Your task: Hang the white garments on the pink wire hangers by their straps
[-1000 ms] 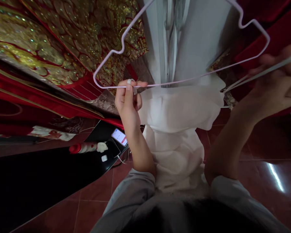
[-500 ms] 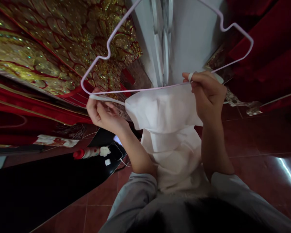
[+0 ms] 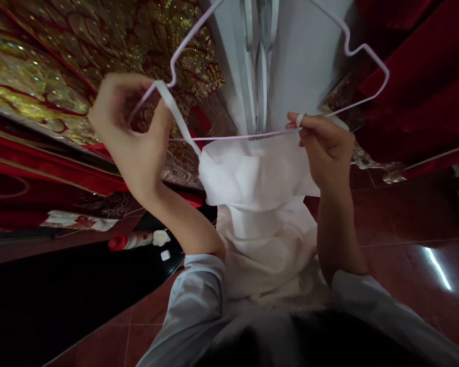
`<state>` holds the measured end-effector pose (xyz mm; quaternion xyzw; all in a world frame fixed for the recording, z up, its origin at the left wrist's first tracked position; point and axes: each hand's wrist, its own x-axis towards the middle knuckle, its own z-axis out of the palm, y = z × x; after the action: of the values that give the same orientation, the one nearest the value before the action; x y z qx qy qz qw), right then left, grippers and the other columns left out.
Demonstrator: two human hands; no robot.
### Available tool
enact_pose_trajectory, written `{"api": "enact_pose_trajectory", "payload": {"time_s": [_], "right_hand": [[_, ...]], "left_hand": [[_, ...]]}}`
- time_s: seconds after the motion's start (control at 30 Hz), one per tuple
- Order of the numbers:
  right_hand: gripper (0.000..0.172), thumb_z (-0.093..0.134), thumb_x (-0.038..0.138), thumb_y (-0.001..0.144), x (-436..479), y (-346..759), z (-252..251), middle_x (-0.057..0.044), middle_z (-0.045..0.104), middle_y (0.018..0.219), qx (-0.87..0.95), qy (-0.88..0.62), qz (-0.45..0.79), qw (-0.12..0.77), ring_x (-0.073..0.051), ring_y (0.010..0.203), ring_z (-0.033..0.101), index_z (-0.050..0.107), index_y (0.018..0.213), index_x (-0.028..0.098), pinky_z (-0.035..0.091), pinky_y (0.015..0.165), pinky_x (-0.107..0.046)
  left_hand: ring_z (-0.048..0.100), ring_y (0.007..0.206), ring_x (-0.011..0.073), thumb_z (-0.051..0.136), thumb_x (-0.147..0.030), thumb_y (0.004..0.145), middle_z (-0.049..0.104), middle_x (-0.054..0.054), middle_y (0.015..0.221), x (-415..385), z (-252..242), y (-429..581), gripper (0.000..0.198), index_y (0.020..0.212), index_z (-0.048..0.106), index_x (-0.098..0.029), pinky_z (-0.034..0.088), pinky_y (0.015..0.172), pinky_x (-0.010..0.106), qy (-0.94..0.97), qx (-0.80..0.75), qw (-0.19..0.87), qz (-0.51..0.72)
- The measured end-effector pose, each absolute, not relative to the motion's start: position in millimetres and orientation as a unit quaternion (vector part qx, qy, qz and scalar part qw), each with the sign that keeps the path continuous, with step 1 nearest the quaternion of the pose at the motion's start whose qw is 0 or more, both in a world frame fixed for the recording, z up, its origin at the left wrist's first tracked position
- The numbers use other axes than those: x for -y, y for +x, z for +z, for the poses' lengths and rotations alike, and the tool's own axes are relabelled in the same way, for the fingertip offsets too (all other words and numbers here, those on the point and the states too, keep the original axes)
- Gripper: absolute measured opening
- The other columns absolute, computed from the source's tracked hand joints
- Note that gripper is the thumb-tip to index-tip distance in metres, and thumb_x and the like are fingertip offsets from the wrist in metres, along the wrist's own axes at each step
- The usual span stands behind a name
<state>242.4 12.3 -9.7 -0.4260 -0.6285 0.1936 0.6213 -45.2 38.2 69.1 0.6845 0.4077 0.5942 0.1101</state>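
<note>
A pale pink clothes hanger (image 3: pixel 229 137) is stretched across in front of me, its lower bar above a white garment (image 3: pixel 260 173) with thin straps. My left hand (image 3: pixel 132 127) is curled around the hanger's left corner, fingers and thumb at a white strap (image 3: pixel 179 117) that runs taut down to the garment's top edge. Closed at the right end of the lower bar, my right hand (image 3: pixel 329 148) has a narrow white strap loop (image 3: pixel 300 121) around a finger. The garment's lower folds hang toward my body.
Red and gold sequined cloth (image 3: pixel 80 51) hangs at the left, red fabric (image 3: pixel 424 66) at the right. A black tabletop (image 3: pixel 61 295) at lower left bears a red-capped bottle (image 3: pixel 132 240) and a small white case (image 3: pixel 166 255). Red tiles (image 3: pixel 401 265) cover the floor.
My left hand has moved up and left around the hanger's corner, lifting the left strap with it. My right hand has stayed nearly in place.
</note>
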Motion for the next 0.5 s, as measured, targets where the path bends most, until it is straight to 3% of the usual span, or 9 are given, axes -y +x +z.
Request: {"api": "enact_pose_trajectory", "payload": {"time_s": [0.1,0.23,0.37,0.5], "right_hand": [[0.033,0.056,0.029,0.095,-12.9,244.1,-10.4,0.001,0.073,0.106,0.633,-0.430,0.189,0.615,-0.018,0.088,0.065,0.072,0.120,0.042,0.052,0.071,-0.038],[0.037,0.055,0.023,0.093,-13.5,242.6,-14.0,-0.001,0.072,0.108,0.635,-0.422,0.173,0.623,-0.019,0.091,0.067,0.072,0.120,0.040,0.052,0.069,-0.038],[0.031,0.057,0.028,0.093,-15.0,234.8,-17.5,-0.002,0.070,0.105,0.626,-0.428,0.160,0.632,-0.018,0.091,0.067,0.071,0.121,0.033,0.054,0.065,-0.034],[0.032,0.063,0.029,0.089,-19.8,227.7,-20.4,-0.002,0.070,0.109,0.613,-0.426,0.162,0.646,-0.013,0.079,0.065,0.071,0.120,0.035,0.053,0.059,-0.029]], "left_hand": [[0.059,0.112,0.0283,0.074,-0.040,0.095,0.065,0.007,0.113,-35.8,75.2,-46.9,0.027,0.116,0.075,-0.023,0.051,0.105,0.042,0.731,-0.410,0.122,0.532],[0.057,0.122,0.0257,0.076,-0.022,0.092,0.063,0.003,0.126,-40.3,53.2,-37.2,0.029,0.119,0.067,-0.026,0.052,0.104,0.038,0.617,-0.365,0.131,0.685],[0.066,0.092,0.0174,0.059,-0.004,0.093,0.065,0.004,0.117,-45.1,22.4,-11.3,0.035,0.121,0.050,-0.024,0.055,0.082,0.032,0.333,-0.379,0.307,0.807],[0.067,0.079,0.0168,0.054,-0.020,0.106,0.065,0.000,0.085,-45.1,5.4,14.8,0.013,0.117,0.049,-0.025,0.053,0.078,0.032,0.347,-0.353,0.403,0.769]]}}
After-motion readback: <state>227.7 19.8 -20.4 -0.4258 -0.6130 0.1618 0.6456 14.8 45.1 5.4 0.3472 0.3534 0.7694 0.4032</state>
